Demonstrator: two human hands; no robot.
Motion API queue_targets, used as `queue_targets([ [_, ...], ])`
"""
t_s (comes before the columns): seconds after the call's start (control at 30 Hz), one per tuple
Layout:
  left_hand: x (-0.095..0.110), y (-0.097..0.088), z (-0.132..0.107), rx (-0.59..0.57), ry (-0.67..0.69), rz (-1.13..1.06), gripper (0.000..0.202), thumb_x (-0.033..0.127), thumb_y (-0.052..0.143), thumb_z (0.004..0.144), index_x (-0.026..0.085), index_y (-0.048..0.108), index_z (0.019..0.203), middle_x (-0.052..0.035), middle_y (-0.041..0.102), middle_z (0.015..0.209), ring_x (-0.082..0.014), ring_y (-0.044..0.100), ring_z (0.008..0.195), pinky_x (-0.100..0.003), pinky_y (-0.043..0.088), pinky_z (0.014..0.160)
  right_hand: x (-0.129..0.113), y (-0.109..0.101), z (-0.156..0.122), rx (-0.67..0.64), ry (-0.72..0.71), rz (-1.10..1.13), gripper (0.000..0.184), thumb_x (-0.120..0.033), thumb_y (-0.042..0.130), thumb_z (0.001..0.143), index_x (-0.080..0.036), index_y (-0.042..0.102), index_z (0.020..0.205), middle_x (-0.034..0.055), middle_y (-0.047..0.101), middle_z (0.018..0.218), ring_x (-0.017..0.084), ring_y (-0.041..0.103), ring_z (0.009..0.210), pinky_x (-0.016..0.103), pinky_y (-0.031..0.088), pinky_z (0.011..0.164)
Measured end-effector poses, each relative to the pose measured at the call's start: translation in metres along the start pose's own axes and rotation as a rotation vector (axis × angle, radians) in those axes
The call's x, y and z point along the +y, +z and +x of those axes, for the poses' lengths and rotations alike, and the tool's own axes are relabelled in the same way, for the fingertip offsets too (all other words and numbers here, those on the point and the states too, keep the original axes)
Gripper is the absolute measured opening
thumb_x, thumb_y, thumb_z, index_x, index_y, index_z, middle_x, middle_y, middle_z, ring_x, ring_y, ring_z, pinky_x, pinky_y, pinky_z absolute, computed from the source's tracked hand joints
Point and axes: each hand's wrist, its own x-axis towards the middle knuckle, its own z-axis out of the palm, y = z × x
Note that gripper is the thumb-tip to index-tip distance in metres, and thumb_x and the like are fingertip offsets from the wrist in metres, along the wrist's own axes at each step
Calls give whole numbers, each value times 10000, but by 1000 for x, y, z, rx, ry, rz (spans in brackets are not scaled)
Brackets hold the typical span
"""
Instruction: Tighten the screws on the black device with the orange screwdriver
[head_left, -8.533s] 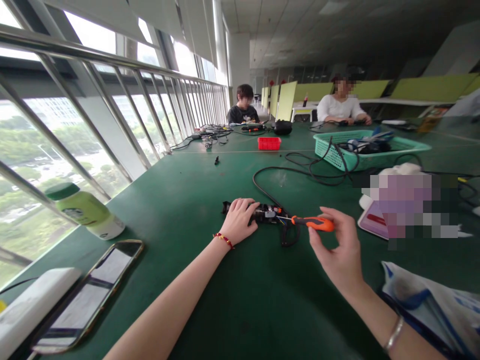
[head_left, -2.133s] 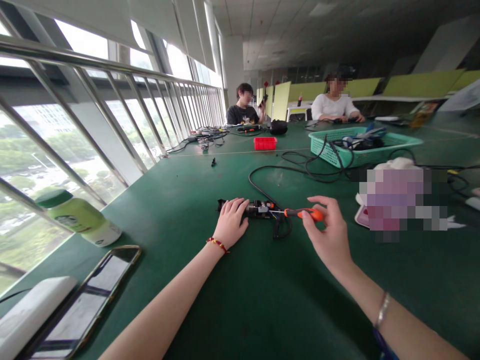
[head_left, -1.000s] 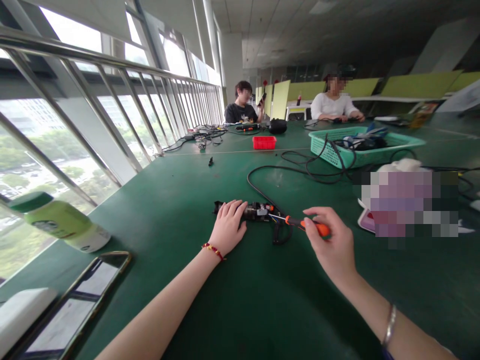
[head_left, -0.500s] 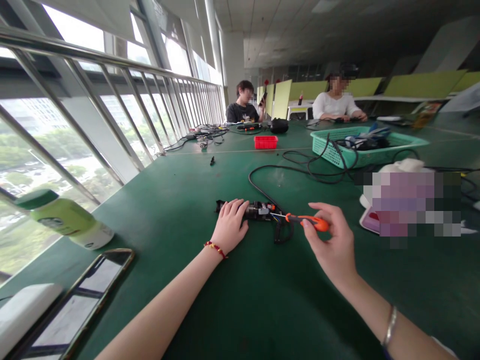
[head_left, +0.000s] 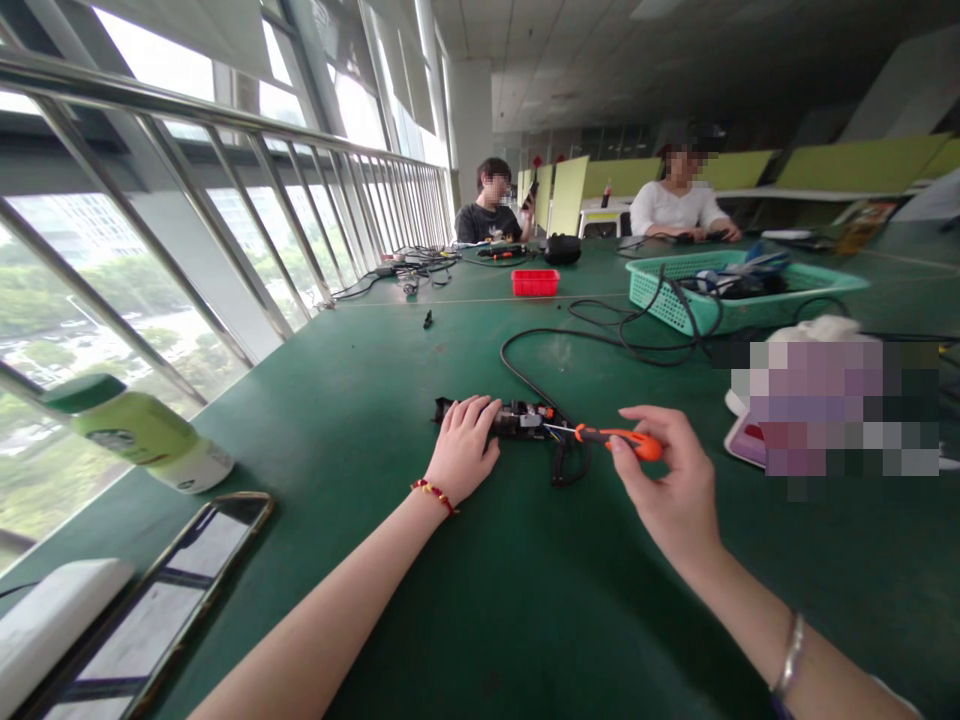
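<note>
My left hand (head_left: pixel 463 452) lies over the left part of a black corded power tool (head_left: pixel 517 421), its fingers curled round the body and holding it down on the table. The tool's casing is open on the right, where metal parts, small wires and an orange piece show. In my right hand (head_left: pixel 675 480), thumb and fingers pinch the orange-and-black handle of a screwdriver (head_left: pixel 619 441). Its thin shaft points left into the exposed wiring; whether the tip touches a part is too small to tell. A loop of black cable or strap (head_left: pixel 570 468) lies just below.
Black cable (head_left: pixel 536 333) runs back to a teal basket (head_left: pixel 757 315) of tools. A red tray (head_left: pixel 535 283) stands further off. At left are a tilted green bottle (head_left: pixel 142 440), a phone (head_left: pixel 172 600) and a white box (head_left: pixel 64 625). Two people sit across the green table (head_left: pixel 360 400).
The view has shifted slightly, so everything sits a little to the right. Both hands keep their hold, and the screwdriver stays at the same spot on the power tool.
</note>
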Motion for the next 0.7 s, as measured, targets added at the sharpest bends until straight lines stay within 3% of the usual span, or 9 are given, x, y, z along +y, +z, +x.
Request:
queue_targets([
  [0.1, 0, 0, 0, 4, 1, 1, 481, 168, 477, 827, 161, 441, 1307, -107, 498, 1330, -263, 409, 1261, -480, 307, 1110, 0, 0, -1, -21, 19, -30, 169, -332, 593, 802, -206, 607, 915, 6, 572, 710, 147, 565, 633, 275, 470, 592],
  [0.23, 0, 0, 0, 2, -2, 5, 481, 172, 479, 830, 154, 443, 1309, -109, 494, 1337, -267, 406, 1262, -485, 303, 1113, 0, 0, 0, 40, -52, 37, 281, -271, 601, 787, -196, 557, 1054, 46, 594, 907, 166, 607, 804, 306, 500, 731],
  [0.43, 1, -1, 0, -7, -5, 5, 477, 169, 470, 831, 157, 440, 1308, -112, 494, 1336, -265, 409, 1262, -491, 304, 1112, 0, 0, -1, -15, 8, -20, 176, -320, 601, 808, -202, 599, 937, -1, 560, 706, 142, 569, 638, 266, 471, 588],
  [0.6, 0, -1, 0, -4, -4, 6, 483, 179, 475, 830, 167, 438, 1312, -107, 494, 1336, -270, 403, 1267, -495, 298, 1113, 0, 1, -1, 49, -43, 73, 348, -271, 615, 787, -198, 524, 1115, 37, 572, 904, 162, 602, 803, 315, 507, 744],
  [0.7, 1, -1, 0, -9, -5, 2, 486, 173, 471, 828, 165, 437, 1312, -106, 496, 1333, -267, 406, 1265, -491, 302, 1112, 0, 1, -1, 7, 19, 21, 243, -311, 614, 797, -199, 571, 1008, 4, 564, 750, 144, 578, 669, 282, 490, 633],
])
